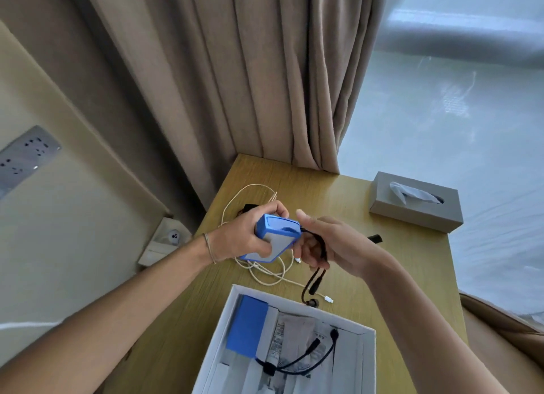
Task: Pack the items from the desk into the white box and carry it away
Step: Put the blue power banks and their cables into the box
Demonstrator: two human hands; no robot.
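My left hand [245, 234] grips a blue and white pack [275, 237] above the wooden desk [391, 264]. A black cable [316, 276] runs from the pack's right end, and my right hand [329, 243] is closed around it; its loose end hangs down to the desk. Below stands the open white box [366, 361], holding another blue pack [248, 324], a black cable [306, 358] and papers. A cream cable [265, 271] lies coiled on the desk under my hands, its white plug [328, 299] near the box.
A grey tissue box [416, 205] stands at the desk's back right. A small black piece [375, 238] lies right of my hand, and a dark item [248, 209] shows behind my left hand. Brown curtains hang behind; a wall socket panel [25, 158] is at left.
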